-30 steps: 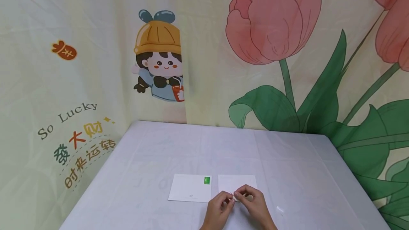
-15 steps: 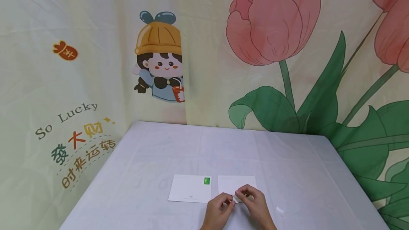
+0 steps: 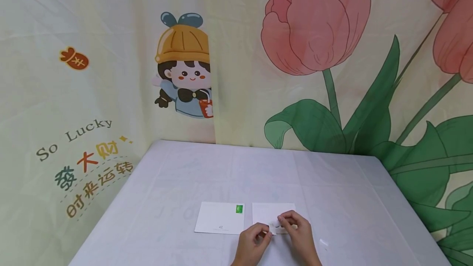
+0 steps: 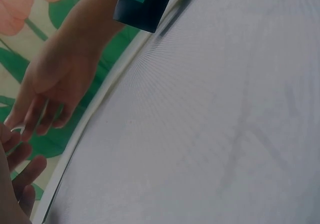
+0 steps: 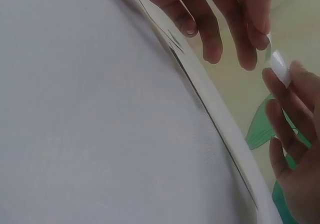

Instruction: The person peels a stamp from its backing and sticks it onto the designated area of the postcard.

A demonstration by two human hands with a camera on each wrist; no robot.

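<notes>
A small off-white slip (image 3: 275,229) with a short dark mark is stretched between both hands, low over a white card (image 3: 264,212). My left hand (image 3: 253,242) pinches its left end between thumb and forefinger. On the other side, my right hand (image 3: 300,233) pinches it from above with thumb and fingertips. In the right wrist view a glossy white piece (image 5: 280,67) stands curled between the right thumb and forefinger. A sliver of white also shows at the left fingertips (image 5: 259,36) there. The front part of the card is hidden by the hands.
Left of the hands lies another white card (image 3: 216,218) with a green stamp (image 3: 239,209) in its upper right corner. A small clear scrap (image 3: 323,242) lies right of the right hand. Behind the white-covered table (image 3: 207,167) hangs a printed curtain (image 3: 236,73).
My right hand has moved rightward and slightly up, away from the left hand. More of the slip and its dark mark now show between them. The left hand stays almost still.
</notes>
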